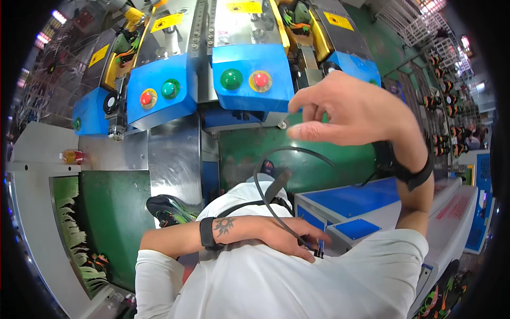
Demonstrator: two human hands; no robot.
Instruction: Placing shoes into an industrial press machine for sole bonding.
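My right hand (345,109) is raised in front of the blue control boxes. Its fingers are curled, thumb and fingertips stand apart, and nothing shows between them. Against the white shirt at my waist lies my left hand (289,236), fingers stretched and slightly blurred. Close to those fingertips is a small dark clip-like piece (318,253), too small to name. A thin black cable (257,183) loops up from there over my lap. Beside my left forearm, a black shoe (172,210) with green trim is visible; whether it is worn I cannot tell.
Ahead are machines with blue control boxes (183,106) bearing red (148,99) and green (231,78) buttons. A steel bench (175,154) stands left, a white and blue cabinet (350,199) right. Racks of shoes (441,101) stand far right. The floor (117,212) is green.
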